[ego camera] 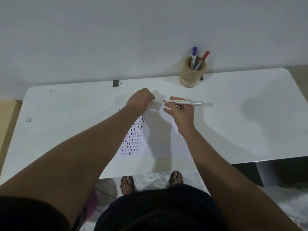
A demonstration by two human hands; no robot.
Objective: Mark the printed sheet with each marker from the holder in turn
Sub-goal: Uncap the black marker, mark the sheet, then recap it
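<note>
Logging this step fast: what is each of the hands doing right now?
Left hand: closed, contents hidden; possibly the cap.
Right hand: holding an uncapped black-tipped marker, tip pointing left.

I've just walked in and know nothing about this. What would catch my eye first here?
Probably the two bare arms reaching over the white table: the right hand holds an uncapped marker, its dark tip pointing at the closed left hand. Beneath the left arm lies the printed sheet with rows of small coloured dashes. Against the back wall, a wooden holder holds a blue-capped and a red-capped marker.
</note>
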